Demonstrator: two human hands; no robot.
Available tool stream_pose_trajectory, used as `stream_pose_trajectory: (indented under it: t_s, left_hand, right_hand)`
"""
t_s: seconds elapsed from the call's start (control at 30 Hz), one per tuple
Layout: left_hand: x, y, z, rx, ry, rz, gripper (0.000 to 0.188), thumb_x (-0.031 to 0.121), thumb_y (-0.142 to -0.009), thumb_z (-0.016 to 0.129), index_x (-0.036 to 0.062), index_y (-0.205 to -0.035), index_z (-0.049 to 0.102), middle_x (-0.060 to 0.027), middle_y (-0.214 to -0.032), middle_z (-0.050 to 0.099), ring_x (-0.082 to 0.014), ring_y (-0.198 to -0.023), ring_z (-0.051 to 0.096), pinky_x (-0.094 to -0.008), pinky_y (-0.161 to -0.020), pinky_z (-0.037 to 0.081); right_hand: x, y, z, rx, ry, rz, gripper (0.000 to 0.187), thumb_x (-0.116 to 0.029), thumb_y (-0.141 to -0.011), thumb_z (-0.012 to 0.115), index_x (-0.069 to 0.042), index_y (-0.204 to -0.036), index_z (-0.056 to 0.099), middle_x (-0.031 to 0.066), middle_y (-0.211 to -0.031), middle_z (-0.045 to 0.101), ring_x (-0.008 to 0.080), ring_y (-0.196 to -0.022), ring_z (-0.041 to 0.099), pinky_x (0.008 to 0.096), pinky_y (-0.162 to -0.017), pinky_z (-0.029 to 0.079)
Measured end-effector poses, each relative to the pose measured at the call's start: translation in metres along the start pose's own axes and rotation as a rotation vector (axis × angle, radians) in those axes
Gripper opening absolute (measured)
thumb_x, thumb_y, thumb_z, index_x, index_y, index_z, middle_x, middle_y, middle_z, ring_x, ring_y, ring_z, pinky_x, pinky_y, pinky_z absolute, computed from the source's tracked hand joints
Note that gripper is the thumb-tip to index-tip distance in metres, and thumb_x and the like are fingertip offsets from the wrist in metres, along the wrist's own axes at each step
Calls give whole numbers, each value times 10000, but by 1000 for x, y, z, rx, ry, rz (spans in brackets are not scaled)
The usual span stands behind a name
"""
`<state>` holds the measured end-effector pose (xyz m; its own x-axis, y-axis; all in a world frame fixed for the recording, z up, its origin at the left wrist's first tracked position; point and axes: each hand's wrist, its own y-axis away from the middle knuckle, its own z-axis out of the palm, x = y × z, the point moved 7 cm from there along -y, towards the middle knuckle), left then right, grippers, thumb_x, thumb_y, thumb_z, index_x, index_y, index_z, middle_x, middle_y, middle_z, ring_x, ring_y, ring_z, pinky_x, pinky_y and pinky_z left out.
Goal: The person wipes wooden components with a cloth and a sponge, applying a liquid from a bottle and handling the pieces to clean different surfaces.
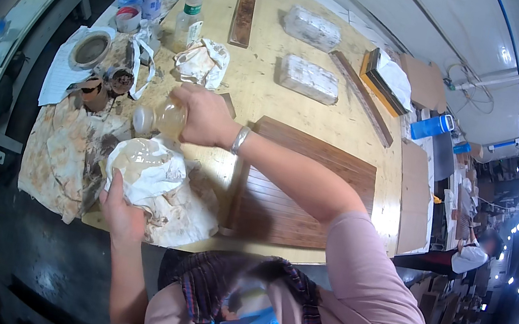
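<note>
A clear plastic bottle (pixel 171 118) with yellowish liquid lies tipped in my right hand (pixel 206 116), its white neck end (pixel 142 119) pointing left. Just below that end is a bunched white cloth (pixel 162 181), with a glossy wet patch on its top. My left hand (pixel 123 213) grips the cloth from its near left side, thumb pressed along the edge. Under and beside the cloth lie stained rags (pixel 184 215). To the right of my hands a grooved brown wooden panel (pixel 306 194) rests flat on the table, partly covered by my right forearm.
Stained cloth (pixel 59 154) drapes over the table's left edge. Small brown-crusted cups (pixel 95 95), a round dish (pixel 91 50), a green-labelled bottle (pixel 190 19) and a crumpled rag (pixel 203 63) stand behind it. Farther off are two wrapped blocks (pixel 309 79) and wooden strips (pixel 244 10). Another person (pixel 465 257) stands far right.
</note>
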<state>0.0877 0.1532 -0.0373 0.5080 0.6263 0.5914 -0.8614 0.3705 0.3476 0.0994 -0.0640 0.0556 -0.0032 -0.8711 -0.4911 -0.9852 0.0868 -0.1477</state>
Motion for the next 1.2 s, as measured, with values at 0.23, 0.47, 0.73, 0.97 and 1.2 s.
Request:
stream_pose_trajectory:
  t_s: [0.23,0.47,0.73,0.97,1.2]
  left_hand:
    - [5,13,-18,95,-59,6,416,161,-1004,501,-84,-1334,440,-199,-1340,513,-306,-1210,538,-455,-1019,453]
    - [-22,33,9,-27,-177,-32,452,177,-1020,466,-112,-1362,402,-220,-1342,510,-327,-1212,542,-460,-1028,450]
    - [-66,44,53,-125,-393,-76,416,180,-1010,504,-84,-1327,451,-194,-1278,566,-284,-1142,594,-416,-963,487]
    - [-182,54,154,-669,-1368,89,364,92,-948,546,4,-1301,544,-158,-1270,592,-225,-1177,573,-369,-990,449]
    - [-237,-12,189,-912,-1985,768,540,-17,-879,503,83,-1408,467,-99,-1476,447,-264,-1391,381,-534,-1152,199]
  right_hand:
    - [29,-45,44,266,-634,110,866,-175,-484,881,5,-1246,511,183,-1173,599,312,-1120,569,360,-996,440]
    - [60,-36,67,234,-650,100,1024,-250,-530,918,-9,-1382,403,231,-1315,497,349,-1258,468,380,-1087,368]
    - [199,171,-63,374,141,385,638,-439,-845,669,-26,-1305,514,229,-1337,481,378,-1290,406,464,-1093,333]
    - [247,285,-77,310,375,561,659,-534,-854,589,-32,-1276,534,215,-1229,523,384,-1248,415,530,-1119,245]
    - [236,286,-83,426,370,534,570,-463,-823,642,-30,-1186,563,184,-1093,560,353,-1132,479,507,-1090,284]
